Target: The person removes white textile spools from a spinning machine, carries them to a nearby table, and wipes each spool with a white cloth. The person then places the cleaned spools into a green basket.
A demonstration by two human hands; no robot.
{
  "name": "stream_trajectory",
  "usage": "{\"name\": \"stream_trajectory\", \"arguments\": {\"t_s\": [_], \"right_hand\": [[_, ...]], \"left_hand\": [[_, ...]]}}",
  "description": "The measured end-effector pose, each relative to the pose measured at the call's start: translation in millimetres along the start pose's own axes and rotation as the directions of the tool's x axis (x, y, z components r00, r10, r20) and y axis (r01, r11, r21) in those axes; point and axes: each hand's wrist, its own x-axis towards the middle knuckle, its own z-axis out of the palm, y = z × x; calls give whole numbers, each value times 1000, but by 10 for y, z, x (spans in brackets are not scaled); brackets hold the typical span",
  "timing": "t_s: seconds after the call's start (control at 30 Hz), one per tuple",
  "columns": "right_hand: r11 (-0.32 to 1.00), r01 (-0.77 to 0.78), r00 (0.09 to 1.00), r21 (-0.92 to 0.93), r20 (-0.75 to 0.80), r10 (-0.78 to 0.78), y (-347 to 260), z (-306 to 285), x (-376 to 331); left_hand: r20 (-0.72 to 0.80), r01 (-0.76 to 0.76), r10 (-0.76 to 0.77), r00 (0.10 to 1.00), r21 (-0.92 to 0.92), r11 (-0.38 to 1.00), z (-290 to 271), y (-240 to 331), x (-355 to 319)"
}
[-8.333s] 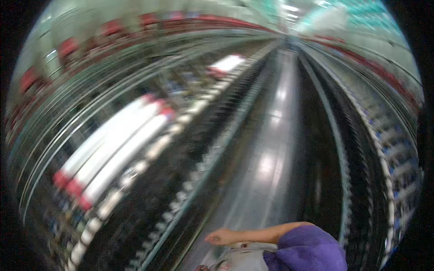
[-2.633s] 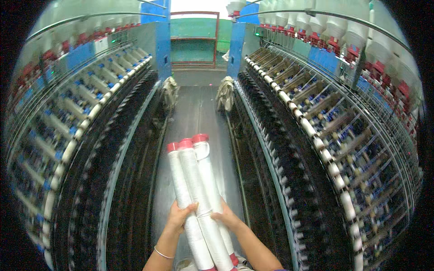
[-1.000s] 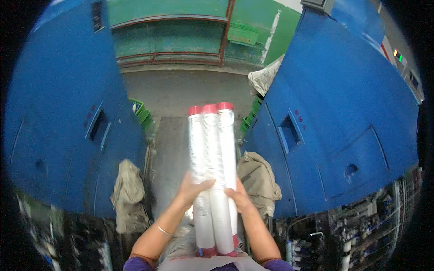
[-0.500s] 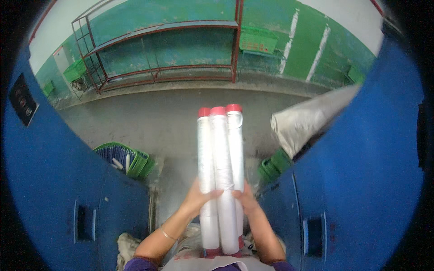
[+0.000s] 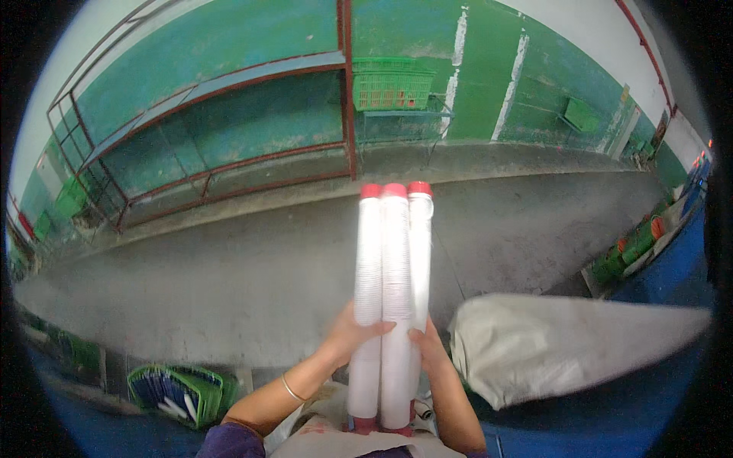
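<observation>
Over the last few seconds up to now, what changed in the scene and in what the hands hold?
The view moved out of the aisle between the long machine rows, past the blue end cabinets, to open grey floor facing a green wall with a red-framed rack. A grey sack now lies at right. Unchanged: left hand and right hand hold the three white red-capped tubes upright.

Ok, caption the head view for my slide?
Both hands, left and right, carry three red-tipped white tube stacks across a grey floor.
</observation>
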Motion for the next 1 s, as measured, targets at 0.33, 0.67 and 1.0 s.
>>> {"name": "stream_trajectory", "arguments": {"t_s": [0.33,0.67,1.0], "right_hand": [[971,109,956,-215,289,-43,-1430,514,3313],[897,289,878,-334,466,-109,-2144,1876,6449],[923,209,926,-324,369,-80,-3210,3045,9325]], "left_hand": [[-89,100,-162,983,-481,871,-926,662,2767],[-191,-213,118,975,-618,757,-2627,1546,5357],[-70,-92,62,996,-599,796,-3964,3370,7867]]}}
